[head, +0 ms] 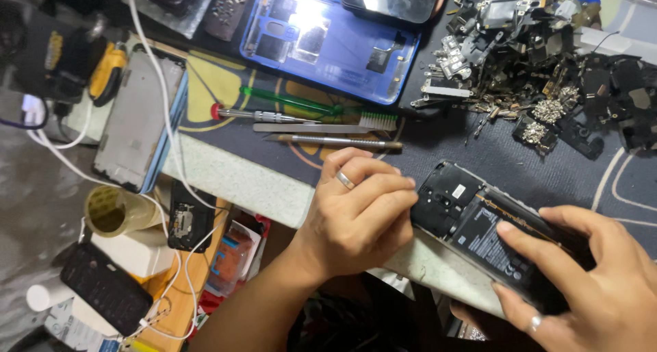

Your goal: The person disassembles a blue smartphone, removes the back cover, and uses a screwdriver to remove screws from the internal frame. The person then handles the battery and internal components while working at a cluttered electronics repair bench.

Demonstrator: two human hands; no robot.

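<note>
A: What's around?
B: Blue cover (328, 40), tools (321, 127), parts heap (540, 64).
A: The phone (479, 229)?
B: Opened, black, at mat's edge; right hand (588, 283) clamps it, left hand (359, 218), fingers bunched, touches its top.

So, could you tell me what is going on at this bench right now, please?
A person is working on an opened phone with its back cover off, lying at the edge of the mat. The right hand grips the phone's lower end, while the left hand presses at its camera end. A blue back cover, hand tools and a heap of small metal parts lie beyond.
</note>
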